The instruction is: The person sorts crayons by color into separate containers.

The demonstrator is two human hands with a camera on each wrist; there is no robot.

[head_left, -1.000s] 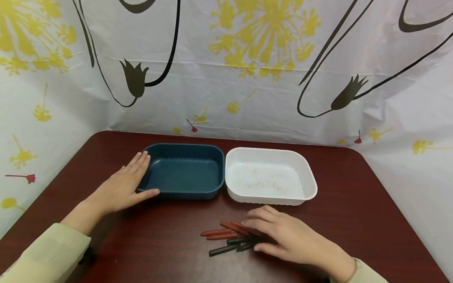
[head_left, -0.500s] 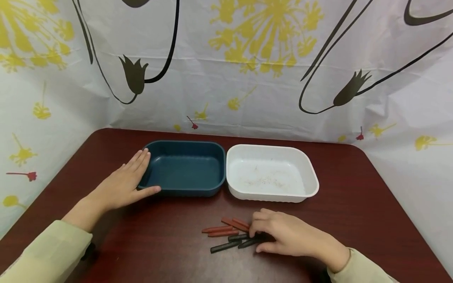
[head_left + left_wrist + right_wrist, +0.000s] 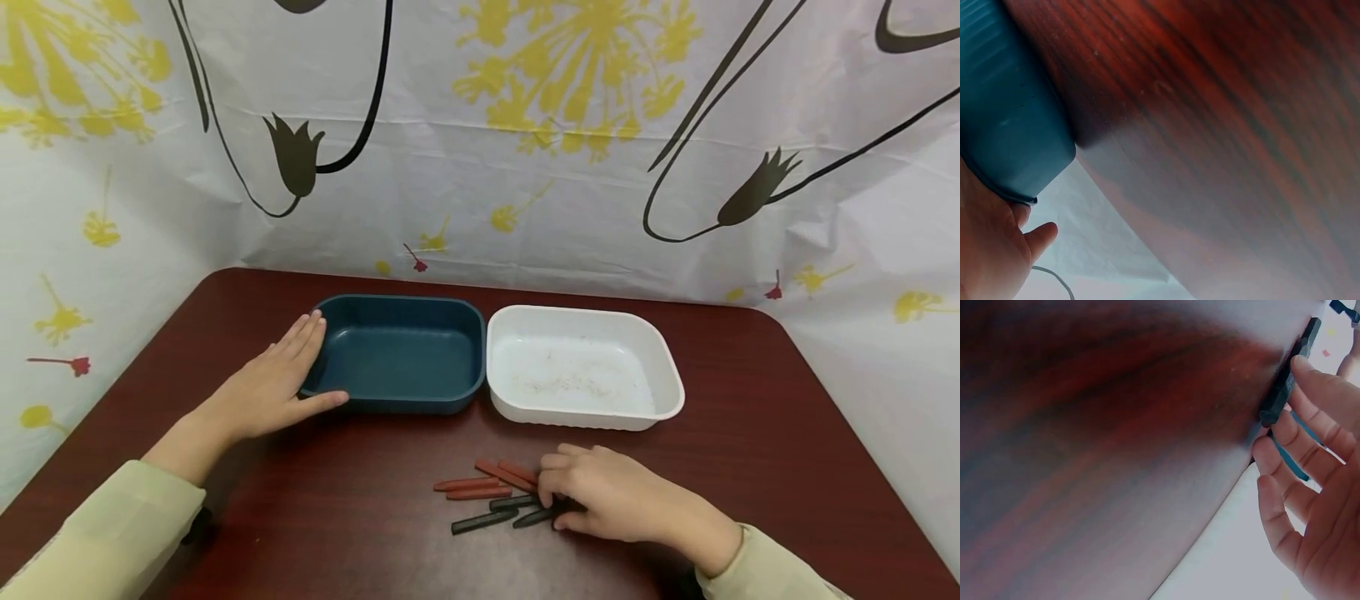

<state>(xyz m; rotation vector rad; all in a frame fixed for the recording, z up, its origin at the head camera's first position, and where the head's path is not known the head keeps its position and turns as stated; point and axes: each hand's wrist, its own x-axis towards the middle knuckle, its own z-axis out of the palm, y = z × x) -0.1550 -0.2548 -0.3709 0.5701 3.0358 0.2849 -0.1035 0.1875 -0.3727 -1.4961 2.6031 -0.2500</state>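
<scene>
My left hand [image 3: 262,396] lies along the left end of a dark teal tray [image 3: 397,406], fingers straight at its side and thumb over the front rim corner. In the left wrist view the teal tray's ribbed wall [image 3: 1010,100] shows beside that hand. My right hand [image 3: 626,500] is at the right end of a small pile of crayons. Its thumb and forefinger pinch a black crayon [image 3: 1277,397] close to the table, the other fingers loosely bent. More black crayons [image 3: 483,522] and several red-brown crayons [image 3: 478,493] lie just left of this hand.
A white tray [image 3: 585,418] with some specks on its floor stands against the teal tray's right end. Both trays sit toward the back of the dark red wooden table [image 3: 360,508]. Behind the table hangs a white flower-patterned sheet [image 3: 420,167].
My right hand's fingers have drawn back and curled in at the black crayons. The left hand keeps its place on the teal tray. The head view has shifted slightly.
</scene>
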